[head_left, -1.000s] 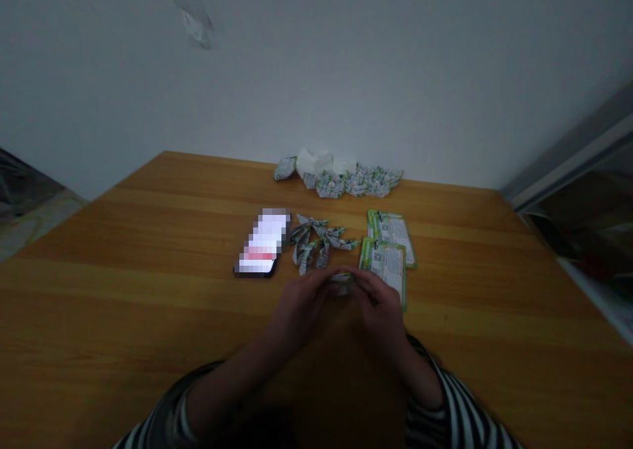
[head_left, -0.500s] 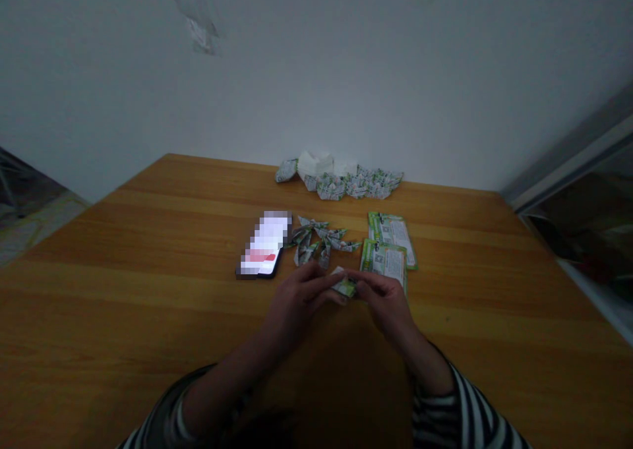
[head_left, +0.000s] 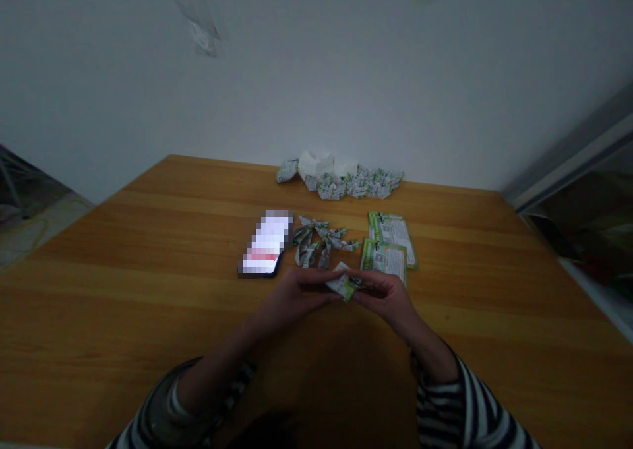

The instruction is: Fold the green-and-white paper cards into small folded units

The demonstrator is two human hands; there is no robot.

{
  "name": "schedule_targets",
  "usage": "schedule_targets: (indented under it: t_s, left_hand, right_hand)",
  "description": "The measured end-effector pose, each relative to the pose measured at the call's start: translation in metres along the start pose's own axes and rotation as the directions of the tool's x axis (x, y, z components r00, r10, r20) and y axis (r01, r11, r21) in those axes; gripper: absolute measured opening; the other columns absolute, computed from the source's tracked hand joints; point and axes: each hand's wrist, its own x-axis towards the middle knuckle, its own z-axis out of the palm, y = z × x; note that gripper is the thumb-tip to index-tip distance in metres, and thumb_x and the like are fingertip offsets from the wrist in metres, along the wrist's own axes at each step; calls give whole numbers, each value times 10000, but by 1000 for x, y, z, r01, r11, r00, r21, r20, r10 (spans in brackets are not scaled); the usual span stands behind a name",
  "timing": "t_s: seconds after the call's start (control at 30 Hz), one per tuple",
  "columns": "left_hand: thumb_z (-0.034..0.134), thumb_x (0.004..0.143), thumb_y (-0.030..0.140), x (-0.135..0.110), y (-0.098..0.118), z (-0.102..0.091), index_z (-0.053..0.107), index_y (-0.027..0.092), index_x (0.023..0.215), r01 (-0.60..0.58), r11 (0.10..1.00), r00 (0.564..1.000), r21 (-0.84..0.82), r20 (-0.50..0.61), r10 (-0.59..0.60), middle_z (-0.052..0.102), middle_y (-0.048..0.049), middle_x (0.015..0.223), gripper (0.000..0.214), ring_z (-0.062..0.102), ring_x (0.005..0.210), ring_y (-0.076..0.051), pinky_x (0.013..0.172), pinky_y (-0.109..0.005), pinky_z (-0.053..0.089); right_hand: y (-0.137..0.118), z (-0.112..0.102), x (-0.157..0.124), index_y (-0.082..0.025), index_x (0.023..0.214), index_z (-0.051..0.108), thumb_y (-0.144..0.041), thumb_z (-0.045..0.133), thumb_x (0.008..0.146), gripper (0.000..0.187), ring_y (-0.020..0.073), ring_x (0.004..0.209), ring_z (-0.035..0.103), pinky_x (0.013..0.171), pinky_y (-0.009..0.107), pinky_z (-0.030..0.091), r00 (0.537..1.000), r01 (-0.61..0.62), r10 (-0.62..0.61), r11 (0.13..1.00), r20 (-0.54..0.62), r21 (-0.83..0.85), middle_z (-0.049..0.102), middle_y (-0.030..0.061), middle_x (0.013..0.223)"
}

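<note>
Mid-table (head_left: pixel 123 271), roomy: L hand (head_left: pixel 291 297), paper (head_left: pixel 345 284), R hand (head_left: pixel 390 297)

No text can be read: print on the leaflets (head_left: pixel 388 244) is too small, the phone (head_left: pixel 266 244) screen blurred.

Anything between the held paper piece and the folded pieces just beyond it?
Nothing visible. Left hand and right hand pinch the paper piece; only bare table lies between it and the folded pieces.
</note>
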Motion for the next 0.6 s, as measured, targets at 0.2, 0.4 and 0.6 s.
schedule_targets:
  t_s: [0.2,0.4,0.6]
  left_hand:
    - [704,788,213,0,5,1,636,188,1217,59,991,998,-118,5,-58,716,-111,1124,435,703,961,-210,908,-391,547]
    - [723,771,226,3,-1,7,725,180,1062,39,996,991,-80,-121,-48,747,-102,1015,294,725,860,-217,787,-337,583]
    - [720,762,208,4,-5,7,773,227,914,-84,996,983,-1,-166,83,774,-59,890,162,733,788,-207,725,-288,574]
  right_hand:
    - [-4,-2,-3,-240,1159,672,-262,733,755,409,179,928,701,845,338,568,997,53,-50,998,57,-45,714,67,1128]
    - [0,11,-2,-214,1065,681,-251,793,681,402,182,872,706,811,326,575,997,68,-71,996,-45,-64,741,50,987]
    - [3,13,-2,-218,868,754,-222,771,694,175,181,759,712,692,294,582,967,168,-190,977,-170,-132,759,42,843]
